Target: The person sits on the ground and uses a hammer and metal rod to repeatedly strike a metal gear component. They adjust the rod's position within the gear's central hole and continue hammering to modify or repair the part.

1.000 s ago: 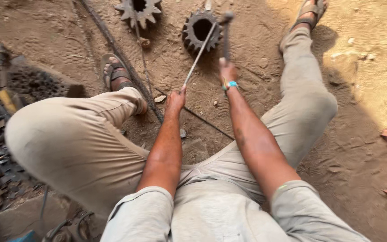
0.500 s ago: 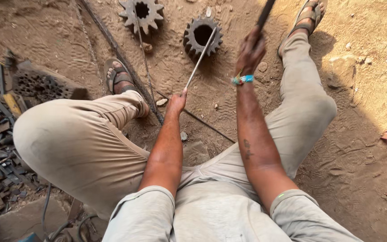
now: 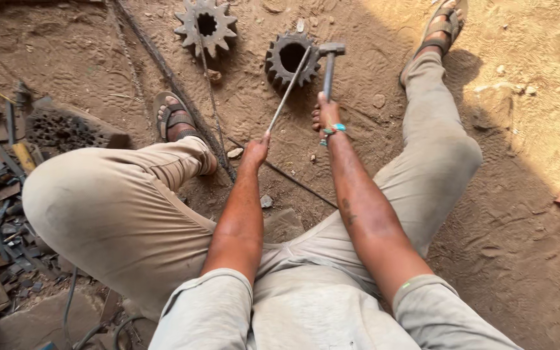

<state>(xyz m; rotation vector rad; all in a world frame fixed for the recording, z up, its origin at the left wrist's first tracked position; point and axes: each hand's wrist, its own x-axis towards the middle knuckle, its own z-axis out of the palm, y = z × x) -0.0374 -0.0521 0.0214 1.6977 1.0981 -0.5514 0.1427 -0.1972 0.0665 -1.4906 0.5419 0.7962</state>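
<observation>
My right hand (image 3: 325,115) is wrapped tight around the hammer (image 3: 329,65), which has dropped from its raised swing half a second ago onto the rod (image 3: 288,91) pinched in my left hand (image 3: 255,150). The rod's tip sits against the gear (image 3: 291,59) on the dirt ground (image 3: 520,194), so the blow is landing.

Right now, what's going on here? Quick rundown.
A person sits on dirt ground, legs spread. The left hand holds a thin metal rod whose far end rests on the dark gear lying flat in the sand. The right hand grips a hammer, its head down at the rod's tip by the gear's rim. A second, toothed sprocket lies to the left, untouched. Scrap metal is piled beside the left leg.
</observation>
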